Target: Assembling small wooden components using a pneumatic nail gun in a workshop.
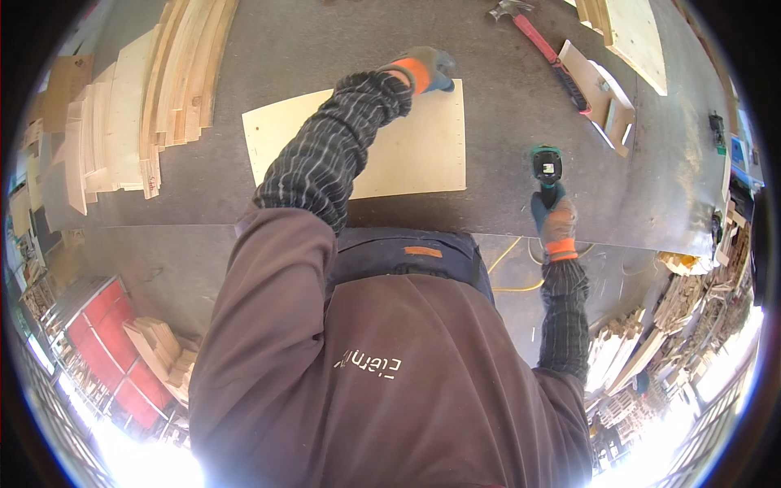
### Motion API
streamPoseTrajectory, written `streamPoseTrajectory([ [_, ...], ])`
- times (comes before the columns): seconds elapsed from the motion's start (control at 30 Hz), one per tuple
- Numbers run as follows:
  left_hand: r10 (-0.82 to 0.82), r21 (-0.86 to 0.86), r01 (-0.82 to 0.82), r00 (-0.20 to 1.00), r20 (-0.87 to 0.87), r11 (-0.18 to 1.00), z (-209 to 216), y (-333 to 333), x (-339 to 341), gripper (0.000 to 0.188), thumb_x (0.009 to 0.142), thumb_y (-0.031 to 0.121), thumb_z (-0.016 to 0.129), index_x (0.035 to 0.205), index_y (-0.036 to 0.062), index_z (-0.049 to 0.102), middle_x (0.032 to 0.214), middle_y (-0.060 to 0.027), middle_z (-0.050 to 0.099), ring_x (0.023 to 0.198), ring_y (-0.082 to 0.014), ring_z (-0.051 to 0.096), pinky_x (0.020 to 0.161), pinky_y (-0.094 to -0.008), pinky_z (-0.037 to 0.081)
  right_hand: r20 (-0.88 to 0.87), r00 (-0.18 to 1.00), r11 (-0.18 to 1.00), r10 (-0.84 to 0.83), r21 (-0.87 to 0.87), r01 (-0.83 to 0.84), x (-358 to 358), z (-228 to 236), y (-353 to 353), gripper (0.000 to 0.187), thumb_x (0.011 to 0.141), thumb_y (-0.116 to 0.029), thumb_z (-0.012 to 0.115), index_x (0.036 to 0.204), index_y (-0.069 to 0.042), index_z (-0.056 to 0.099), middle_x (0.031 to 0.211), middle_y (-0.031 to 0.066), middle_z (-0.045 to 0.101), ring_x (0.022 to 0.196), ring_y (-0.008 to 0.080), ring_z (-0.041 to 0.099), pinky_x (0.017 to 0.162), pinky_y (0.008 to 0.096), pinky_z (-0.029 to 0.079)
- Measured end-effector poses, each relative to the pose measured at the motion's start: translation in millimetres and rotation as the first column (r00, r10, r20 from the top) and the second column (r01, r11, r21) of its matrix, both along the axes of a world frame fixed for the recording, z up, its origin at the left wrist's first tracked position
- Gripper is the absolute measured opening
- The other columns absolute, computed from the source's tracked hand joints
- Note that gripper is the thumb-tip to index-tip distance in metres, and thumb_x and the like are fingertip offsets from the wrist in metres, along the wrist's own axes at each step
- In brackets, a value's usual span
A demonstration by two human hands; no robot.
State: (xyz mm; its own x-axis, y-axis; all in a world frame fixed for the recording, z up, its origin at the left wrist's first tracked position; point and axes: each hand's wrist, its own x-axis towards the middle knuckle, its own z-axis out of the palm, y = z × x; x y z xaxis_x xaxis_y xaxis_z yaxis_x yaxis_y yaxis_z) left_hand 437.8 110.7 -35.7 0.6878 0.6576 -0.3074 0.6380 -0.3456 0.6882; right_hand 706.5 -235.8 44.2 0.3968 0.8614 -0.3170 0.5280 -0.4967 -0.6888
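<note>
A pale plywood panel (415, 150) with small marks along its edges lies flat on the dark worktable. My left hand (425, 68), in a grey-blue and orange glove, is at the panel's far right part. Its fingers curl down over the far edge; my sleeve covers part of the panel. Right of the panel, my right hand (556, 218), gloved alike, wraps around the handle of a teal and black nail gun (547, 165). The nail gun is apart from the panel, near the table's front edge.
A red-handled hammer (541, 45) lies at the far right beside a small wooden piece with raised sides (600, 96). Stacked wooden strips (183, 73) occupy the left. More boards (634, 41) lie far right. A yellow hose (518, 289) hangs below the table's front edge (504, 234).
</note>
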Motion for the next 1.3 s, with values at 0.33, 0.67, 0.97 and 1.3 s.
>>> streamPoseTrajectory([
  [0.33,0.261,0.397,-0.203,0.960,-0.097,0.895,53.2,-56.9,-165.8,0.045,0.093,0.033,0.075,0.128,0.0055,0.072,0.125,-0.0225,0.072,0.113,-0.0407,0.070,0.097,-0.0450,0.056,0.594,0.799,0.981,0.098,-0.195,0.025,79.1,-33.8,-2.5,0.068,0.091,-0.026,0.074,0.153,-0.017,0.049,0.104,0.0172,0.077,0.093,0.0397,0.074,0.082,0.0500,0.058],
  [0.67,0.307,-0.156,-0.369,0.897,-0.319,0.916,116.4,-78.2,-158.8,0.050,0.078,0.037,0.088,0.118,0.0077,0.079,0.122,-0.0183,0.075,0.110,-0.0354,0.072,0.095,-0.0422,0.056,-0.017,1.000,0.972,0.011,0.236,-0.007,-38.7,-16.0,30.5,0.075,0.087,-0.019,0.083,0.153,-0.003,0.049,0.134,0.0187,0.067,0.121,0.0272,0.066,0.102,0.0402,0.053],
  [0.97,-0.019,0.583,-0.129,0.970,0.240,0.802,223.1,-166.5,-160.8,0.020,0.072,0.011,0.084,0.089,0.0073,0.074,0.086,-0.0096,0.067,0.077,-0.0330,0.065,0.068,-0.0443,0.051,-0.419,0.891,0.956,0.172,0.288,-0.049,-101.4,47.3,59.3,0.052,0.087,0.000,0.079,0.136,-0.003,0.063,0.133,0.0116,0.068,0.119,0.0198,0.065,0.104,0.0356,0.053],
  [1.3,0.047,0.495,-0.140,0.980,0.195,0.858,155.3,-241.2,-175.3,0.025,0.077,0.007,0.077,0.100,0.0086,0.070,0.095,-0.0100,0.064,0.086,-0.0341,0.062,0.078,-0.0466,0.051,-0.116,0.937,0.847,0.331,0.475,-0.240,-104.4,1.4,41.9,0.057,0.085,-0.004,0.075,0.140,-0.010,0.063,0.151,0.0192,0.057,0.142,0.0351,0.054,0.118,0.0410,0.044],
])
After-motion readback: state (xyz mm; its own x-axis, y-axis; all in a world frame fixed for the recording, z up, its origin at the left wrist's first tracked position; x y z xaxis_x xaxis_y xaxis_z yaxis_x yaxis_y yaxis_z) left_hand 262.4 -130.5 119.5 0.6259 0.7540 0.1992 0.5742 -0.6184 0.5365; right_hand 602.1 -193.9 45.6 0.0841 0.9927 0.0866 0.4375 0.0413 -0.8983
